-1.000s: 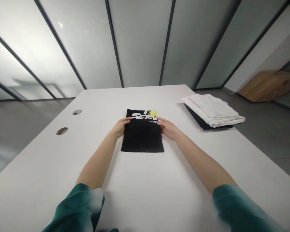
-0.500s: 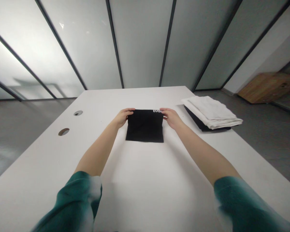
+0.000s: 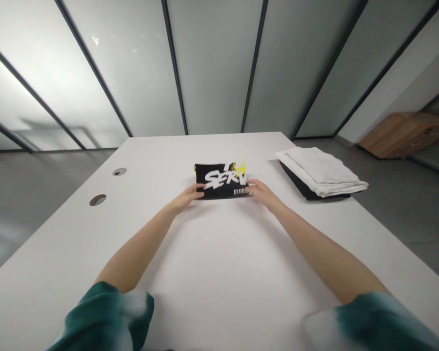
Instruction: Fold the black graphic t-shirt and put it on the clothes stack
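Observation:
A black garment point(image 3: 222, 181) with white and yellow lettering lies folded into a small flat rectangle on the white table point(image 3: 219, 263). My left hand point(image 3: 186, 197) rests at its near left corner, fingers on the fabric edge. My right hand point(image 3: 264, 192) touches its near right corner. Both arms reach forward in green sleeves.
A stack of folded white cloth point(image 3: 322, 170) on top of a dark folded piece sits at the table's right edge. Two round cable holes point(image 3: 97, 200) are on the left side. A wooden box point(image 3: 406, 134) stands on the floor at far right. Frosted glass panels rise behind.
The garment's far half was lifted and folded over toward the far side; it now lies shorter with the printed lettering on top, and both hands came down to its near corners.

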### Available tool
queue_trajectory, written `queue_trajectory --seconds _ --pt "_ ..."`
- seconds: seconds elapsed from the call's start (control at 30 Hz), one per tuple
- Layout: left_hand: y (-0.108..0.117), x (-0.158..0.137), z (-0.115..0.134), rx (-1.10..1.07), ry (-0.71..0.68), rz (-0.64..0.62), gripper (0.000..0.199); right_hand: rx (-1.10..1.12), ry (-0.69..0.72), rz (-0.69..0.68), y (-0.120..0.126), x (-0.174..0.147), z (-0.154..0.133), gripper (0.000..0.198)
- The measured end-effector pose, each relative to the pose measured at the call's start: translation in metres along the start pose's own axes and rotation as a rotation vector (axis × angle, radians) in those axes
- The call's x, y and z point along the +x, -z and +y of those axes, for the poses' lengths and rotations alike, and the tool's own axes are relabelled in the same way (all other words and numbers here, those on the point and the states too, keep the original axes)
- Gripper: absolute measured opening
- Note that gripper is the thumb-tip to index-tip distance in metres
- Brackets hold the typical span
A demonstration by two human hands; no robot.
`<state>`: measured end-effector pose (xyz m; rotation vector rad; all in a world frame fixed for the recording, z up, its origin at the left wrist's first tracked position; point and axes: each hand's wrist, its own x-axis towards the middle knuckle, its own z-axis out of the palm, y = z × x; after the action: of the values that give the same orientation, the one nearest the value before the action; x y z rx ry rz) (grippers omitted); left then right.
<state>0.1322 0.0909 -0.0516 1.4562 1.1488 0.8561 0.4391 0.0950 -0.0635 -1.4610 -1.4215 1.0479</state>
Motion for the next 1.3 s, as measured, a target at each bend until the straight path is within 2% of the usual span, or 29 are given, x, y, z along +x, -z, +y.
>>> queue_trajectory --seconds 0.07,0.13,0.27,0.37,0.43,0.57,0.67,0.77,0.83,1.0,1.1,1.3 --pt "-0.009 -0.014 -0.016 -0.008 0.053 -0.017 0.053 -0.066 -0.026 -0.025 -0.006 -0.013 0.02 0.035" --pt "-0.015 -0.012 -0.018 -0.006 0.068 0.026 0.057 -0.136 -0.02 0.004 -0.009 -0.011 0.028 0.037" --pt "-0.018 0.023 -0.005 0.17 0.179 0.196 0.056 -0.263 -0.059 0.085 -0.012 0.019 0.023 0.039" --pt "-0.02 0.044 -0.005 0.368 0.188 0.319 0.043 -0.333 -0.084 0.123 -0.018 0.036 0.021 0.033" --pt "-0.024 0.048 -0.012 0.451 0.119 0.403 0.032 -0.367 -0.005 0.163 -0.024 0.038 0.024 0.023" --pt "-0.033 0.04 -0.024 0.448 -0.054 0.497 0.03 -0.346 0.301 0.282 -0.032 0.028 0.034 0.011" --pt "-0.034 0.037 -0.024 0.422 -0.165 0.504 0.033 -0.329 0.443 0.351 -0.033 0.024 0.033 0.011" --pt "-0.031 0.043 -0.021 0.448 -0.25 0.546 0.035 -0.355 0.518 0.414 -0.035 0.027 0.028 0.018" --pt "-0.029 0.049 -0.021 0.495 -0.247 0.553 0.038 -0.423 0.491 0.404 -0.037 0.03 0.027 0.024" --pt "-0.028 0.054 -0.031 0.69 -0.047 0.44 0.052 -0.697 0.248 0.204 -0.041 0.032 0.032 0.032" --pt "-0.028 0.05 -0.033 0.723 -0.036 0.402 0.059 -0.769 0.201 0.177 -0.041 0.028 0.031 0.036" --pt "-0.031 0.04 -0.028 0.856 0.062 0.527 0.065 -0.901 0.083 0.201 -0.043 0.021 0.021 0.043"
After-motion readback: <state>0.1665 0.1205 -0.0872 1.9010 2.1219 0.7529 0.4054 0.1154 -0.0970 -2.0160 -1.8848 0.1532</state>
